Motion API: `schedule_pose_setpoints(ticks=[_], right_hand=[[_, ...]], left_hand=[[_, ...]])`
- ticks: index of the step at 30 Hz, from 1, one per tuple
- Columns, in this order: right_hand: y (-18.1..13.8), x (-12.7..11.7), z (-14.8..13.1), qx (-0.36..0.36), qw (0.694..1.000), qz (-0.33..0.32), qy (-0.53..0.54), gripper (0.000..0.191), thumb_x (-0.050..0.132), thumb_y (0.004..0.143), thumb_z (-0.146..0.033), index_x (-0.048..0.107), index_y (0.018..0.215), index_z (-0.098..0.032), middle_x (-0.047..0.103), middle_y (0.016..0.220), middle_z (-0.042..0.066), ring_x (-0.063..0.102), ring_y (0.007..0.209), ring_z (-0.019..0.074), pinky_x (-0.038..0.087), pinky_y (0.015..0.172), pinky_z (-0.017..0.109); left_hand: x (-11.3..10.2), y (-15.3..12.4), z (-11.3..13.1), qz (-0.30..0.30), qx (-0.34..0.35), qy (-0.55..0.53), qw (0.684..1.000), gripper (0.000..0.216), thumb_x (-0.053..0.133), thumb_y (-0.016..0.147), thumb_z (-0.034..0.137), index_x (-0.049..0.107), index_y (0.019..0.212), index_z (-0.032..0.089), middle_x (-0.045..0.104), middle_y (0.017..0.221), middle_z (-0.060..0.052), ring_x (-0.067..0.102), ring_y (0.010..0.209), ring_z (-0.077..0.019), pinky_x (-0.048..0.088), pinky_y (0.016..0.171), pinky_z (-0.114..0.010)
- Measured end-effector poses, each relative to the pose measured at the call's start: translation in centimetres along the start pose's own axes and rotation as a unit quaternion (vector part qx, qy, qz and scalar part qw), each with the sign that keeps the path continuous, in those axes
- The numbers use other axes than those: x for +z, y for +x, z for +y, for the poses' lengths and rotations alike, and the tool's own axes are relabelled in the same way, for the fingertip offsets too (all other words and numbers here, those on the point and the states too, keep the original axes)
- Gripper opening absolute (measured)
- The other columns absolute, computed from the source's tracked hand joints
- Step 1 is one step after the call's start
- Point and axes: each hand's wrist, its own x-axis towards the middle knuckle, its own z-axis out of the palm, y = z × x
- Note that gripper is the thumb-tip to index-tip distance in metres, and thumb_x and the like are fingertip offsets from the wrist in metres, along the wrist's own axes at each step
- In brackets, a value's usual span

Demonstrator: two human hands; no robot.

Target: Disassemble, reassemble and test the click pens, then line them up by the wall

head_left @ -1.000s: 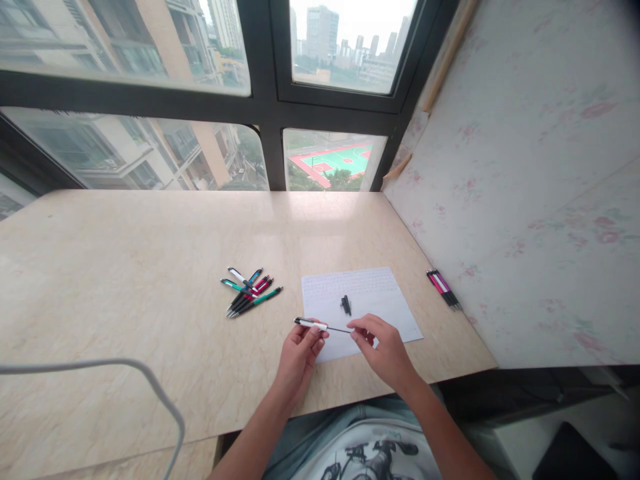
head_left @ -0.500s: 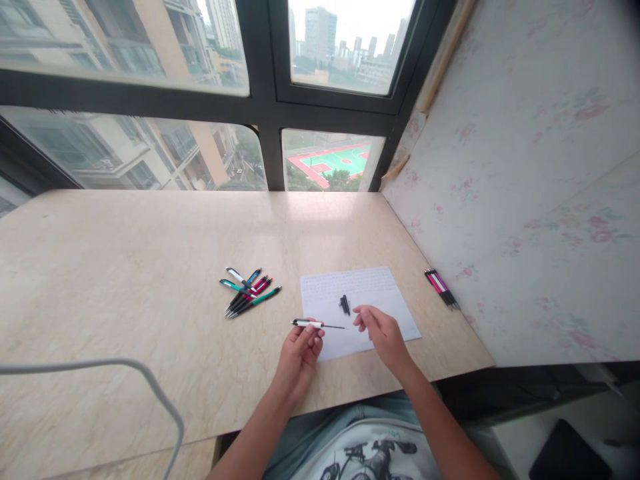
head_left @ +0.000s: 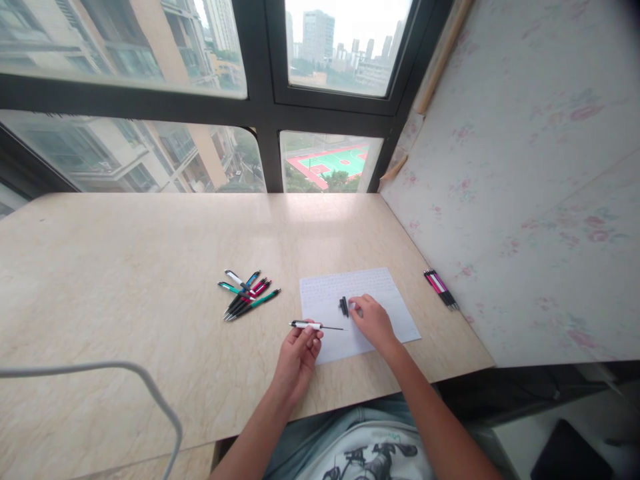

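My left hand [head_left: 299,353] pinches a white pen barrel [head_left: 306,325] with its thin dark refill sticking out to the right, held just above the table's near edge. My right hand [head_left: 371,321] rests on a white sheet of paper [head_left: 385,293], its fingertips at a small black pen part [head_left: 344,306] lying on the sheet. Whether those fingers grip the part is unclear. A pile of several pens [head_left: 246,294] in teal, pink, blue and black lies to the left of the sheet.
The beige marble table [head_left: 125,280] runs under a big window. A few pink and black pens [head_left: 441,288] lie against the floral wall panel at the right. A white cable [head_left: 150,390] arcs over the near left corner.
My right hand let go of the refill's tip and moved forward across the paper to the small black part. The left hand kept holding the pen barrel almost still.
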Motion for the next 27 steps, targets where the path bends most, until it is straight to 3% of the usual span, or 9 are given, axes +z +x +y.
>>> schedule_pose_setpoints(ticks=[4,11,18,23,27], right_hand=[[-0.1,0.2,0.7,-0.006,0.999,0.018,0.035,0.011,0.056,0.083,-0.016,0.066,0.082,-0.02,0.064,0.085,0.002,0.06,0.077,0.0153,0.043,0.073,0.025],[-0.7,0.1,1.3,-0.015,0.997,0.005,0.071,0.023,0.057,0.081,-0.013,0.067,0.1,-0.022,0.063,0.089,0.002,0.059,0.076,0.0146,0.045,0.074,0.026],[-0.5,-0.4,1.2,-0.059,0.997,-0.006,0.051,0.015,0.058,0.08,-0.009,0.067,0.079,-0.021,0.063,0.087,0.002,0.059,0.085,0.0159,0.045,0.078,0.027],[-1.8,-1.9,0.7,-0.073,0.981,-0.026,0.176,0.011,0.057,0.083,-0.016,0.066,0.082,-0.021,0.066,0.083,0.002,0.06,0.071,0.0142,0.046,0.064,0.025],[-3.4,-3.5,-0.5,-0.062,0.964,-0.027,0.256,0.009,0.058,0.085,-0.023,0.067,0.084,-0.021,0.067,0.084,0.002,0.061,0.076,0.015,0.046,0.059,0.023]], left_hand=[[0.1,0.0,0.0,0.007,0.002,0.006,1.0,0.018,0.075,0.072,0.01,0.067,0.088,0.011,0.069,0.086,-0.006,0.065,0.069,-0.0089,0.055,0.06,-0.014],[0.1,0.0,0.1,0.01,0.01,0.013,1.0,0.019,0.076,0.072,0.012,0.067,0.088,0.012,0.069,0.085,-0.006,0.065,0.069,-0.009,0.055,0.061,-0.014],[0.0,0.2,-0.1,0.009,0.015,0.023,1.0,0.019,0.076,0.072,0.012,0.068,0.089,0.012,0.068,0.085,-0.006,0.064,0.07,-0.009,0.055,0.06,-0.014],[-0.1,0.2,-0.1,0.012,0.028,0.031,0.999,0.019,0.076,0.072,0.014,0.068,0.089,0.012,0.068,0.086,-0.006,0.064,0.071,-0.0089,0.054,0.062,-0.014],[-0.1,0.2,-0.1,0.021,0.046,0.055,0.997,0.023,0.078,0.071,0.017,0.068,0.092,0.012,0.069,0.089,-0.006,0.065,0.074,-0.0096,0.054,0.063,-0.014]])
